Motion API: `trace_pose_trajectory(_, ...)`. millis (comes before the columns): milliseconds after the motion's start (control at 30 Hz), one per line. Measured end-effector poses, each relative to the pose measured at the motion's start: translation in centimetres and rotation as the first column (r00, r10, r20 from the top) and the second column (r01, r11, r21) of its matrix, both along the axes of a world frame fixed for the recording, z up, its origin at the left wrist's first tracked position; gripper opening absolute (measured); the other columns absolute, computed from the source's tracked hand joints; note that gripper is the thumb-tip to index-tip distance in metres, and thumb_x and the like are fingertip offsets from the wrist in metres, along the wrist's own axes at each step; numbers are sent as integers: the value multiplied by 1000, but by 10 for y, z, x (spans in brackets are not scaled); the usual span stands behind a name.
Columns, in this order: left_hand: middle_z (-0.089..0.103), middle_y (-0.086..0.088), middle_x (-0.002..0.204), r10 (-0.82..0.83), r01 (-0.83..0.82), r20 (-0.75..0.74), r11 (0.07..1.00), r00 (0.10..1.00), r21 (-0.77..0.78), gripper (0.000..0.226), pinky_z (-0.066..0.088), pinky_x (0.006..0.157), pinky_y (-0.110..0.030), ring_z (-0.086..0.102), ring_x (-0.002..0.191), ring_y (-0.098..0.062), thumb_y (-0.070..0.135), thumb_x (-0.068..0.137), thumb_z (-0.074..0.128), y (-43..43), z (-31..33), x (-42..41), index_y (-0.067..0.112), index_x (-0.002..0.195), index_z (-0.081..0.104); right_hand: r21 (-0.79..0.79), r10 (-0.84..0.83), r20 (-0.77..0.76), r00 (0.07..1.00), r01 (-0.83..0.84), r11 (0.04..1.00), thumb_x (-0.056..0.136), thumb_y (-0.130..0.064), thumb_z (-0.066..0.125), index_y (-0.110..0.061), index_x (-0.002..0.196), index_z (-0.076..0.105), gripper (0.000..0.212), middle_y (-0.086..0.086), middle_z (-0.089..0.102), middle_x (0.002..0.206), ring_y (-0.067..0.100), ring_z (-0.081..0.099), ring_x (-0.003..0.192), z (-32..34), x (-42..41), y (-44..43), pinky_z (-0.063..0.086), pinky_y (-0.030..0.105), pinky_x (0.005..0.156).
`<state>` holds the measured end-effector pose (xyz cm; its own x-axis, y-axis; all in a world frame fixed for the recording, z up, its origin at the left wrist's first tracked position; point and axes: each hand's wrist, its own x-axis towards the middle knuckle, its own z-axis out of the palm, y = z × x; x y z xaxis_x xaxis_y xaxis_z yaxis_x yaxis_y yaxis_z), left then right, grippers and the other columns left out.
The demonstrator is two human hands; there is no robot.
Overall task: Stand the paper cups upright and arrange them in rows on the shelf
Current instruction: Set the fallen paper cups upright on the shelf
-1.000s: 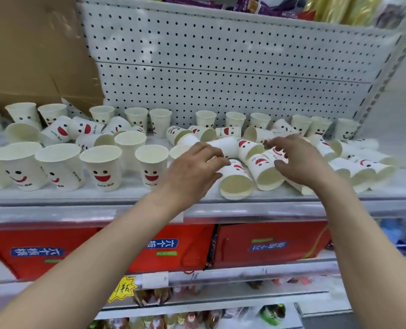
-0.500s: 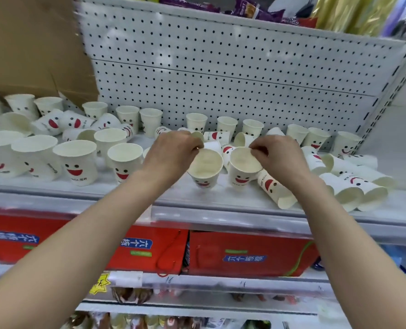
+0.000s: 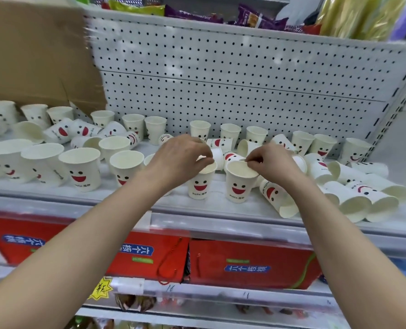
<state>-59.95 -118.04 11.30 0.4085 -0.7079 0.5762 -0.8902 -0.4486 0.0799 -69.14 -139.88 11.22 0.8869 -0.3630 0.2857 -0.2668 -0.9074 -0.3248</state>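
At the shelf (image 3: 211, 206) front, the left hand (image 3: 183, 160) grip holds the left smiley cup (image 3: 200, 185) by its rim, the right hand (image 3: 272, 162) pinches the right smiley cup (image 3: 238, 186), both upright; seat them flat, aligned with the standing front row (image 3: 82, 169), before releasing.

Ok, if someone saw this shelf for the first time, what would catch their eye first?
Two hands at the middle of the shelf: the left hand holds the rim of one smiley cup, the right hand pinches the rim of a second smiley cup, both upright near the front edge. To their right lies a heap of tipped cups; to the left stand upright cups, and red boxes sit on the shelf below.
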Motion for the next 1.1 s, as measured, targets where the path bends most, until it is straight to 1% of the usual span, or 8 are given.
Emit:
trace_pose_trajectory(167, 68, 7, 96, 35, -30, -37, 991, 999, 131, 23, 48, 68, -33, 60, 91, -20, 44, 88, 59, 0, -12, -2, 31, 102, 70, 34, 11, 22, 1000, -12, 999, 88, -15, 58, -22, 94, 77, 21, -6, 73, 90, 13, 64, 83, 2, -4, -1, 53, 30, 71)
trace_pose_trajectory(267, 67, 6, 106, -10, 10, -10, 999, 1000, 31, 23, 48, 72, -34, 57, 100, -21, 36, 87, 64, -2, -17, -8, 27, 108, 70, 84, -43, 101, 994, 35, 996, 89, -11, 53, -23, 98, 75, 26, -6, 72, 92, 11, 63, 80, 11, -23, -18, 47, 24, 64)
trace_pose_trajectory(367, 66, 3, 108, -114, 118, 81, 992, 990, -47, 25, 51, 76, -37, 57, 103, -23, 28, 85, 68, -17, -19, -23, 22, 110, 69, 91, -118, 131, 984, 107, 990, 89, -10, 53, -26, 98, 75, 28, -5, 72, 95, 15, 64, 84, 18, -51, -43, 50, 30, 72)
trace_pose_trajectory(533, 62, -5, 117, -269, 268, 89, 963, 959, 24, 48, 54, 81, -43, 56, 108, -29, 19, 75, 78, -71, -30, -59, 19, 120, 61, 7, -166, -32, 986, 167, 986, 90, -29, 60, -25, 103, 72, 18, -3, 70, 97, 17, 60, 86, 15, -97, -73, 44, 29, 72)
trace_pose_trajectory(667, 59, -4, 122, -356, 338, 125, 930, 926, 143, 63, 53, 82, -38, 55, 111, -28, 9, 63, 83, -109, -38, -82, 22, 120, 60, -37, -148, -157, 976, 144, 989, 86, -40, 65, -30, 107, 67, 24, -6, 67, 95, 14, 60, 87, 3, -120, -87, 47, 31, 75)
trace_pose_trajectory(867, 59, -1, 124, -367, 340, 132, 921, 921, 189, 25, 55, 68, -36, 55, 111, -23, 11, 73, 77, -125, -43, -92, 23, 90, 64, 71, -14, -211, 977, 29, 997, 78, -44, 72, -37, 109, 64, 33, -12, 61, 100, 9, 59, 91, 2, -134, -98, 45, 28, 77)
trace_pose_trajectory(967, 62, -3, 118, -340, 324, 125, 937, 932, 135, 18, 55, 64, -39, 58, 107, -26, 16, 73, 78, -120, -40, -90, 21, 86, 66, 41, 17, -210, 977, -9, 999, 77, -29, 75, -33, 104, 67, 29, -10, 64, 100, 8, 61, 87, 2, -131, -102, 51, 30, 81)
trace_pose_trajectory(1100, 64, -7, 115, -303, 301, 119, 953, 945, 34, 17, 54, 72, -38, 58, 106, -29, 19, 71, 81, -113, -31, -84, 19, 81, 67, -80, -31, -61, 998, 26, 996, 81, -11, 67, -25, 94, 72, 19, -9, 68, 87, 8, 60, 77, 4, -120, -104, 50, 29, 73)
